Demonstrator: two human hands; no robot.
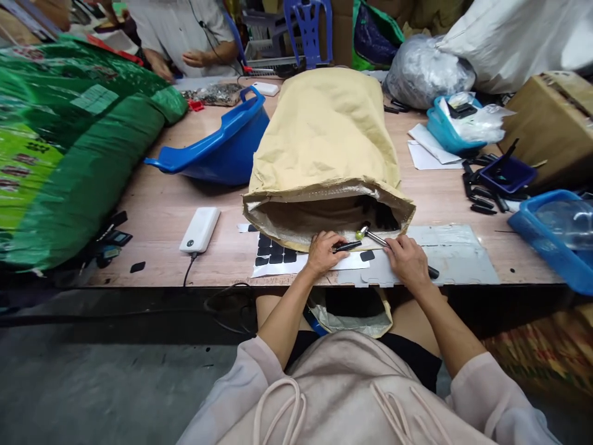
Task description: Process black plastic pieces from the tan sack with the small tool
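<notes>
My left hand (323, 252) is closed on a small black part (348, 246) at the mouth of a large tan sack (331, 130). In my right hand (407, 261) is a small hammer-like tool (376, 237) with a metal shaft, a yellow-green tip and a dark handle end. Its head points left, close to the black part. The sack lies open toward me, with dark pieces inside at the right. Beneath my left hand lies a white sheet (315, 264) with black rounded-square pads (277, 250). A grey board (456, 253) lies under and beside my right hand.
A white power bank (201, 230) with a cable and a blue basin (217, 145) are left of the sack. Green sacks (102, 142) fill the far left. Blue trays (556, 232), black parts and a carton (546, 136) stand right. Another person (185, 37) sits across the table.
</notes>
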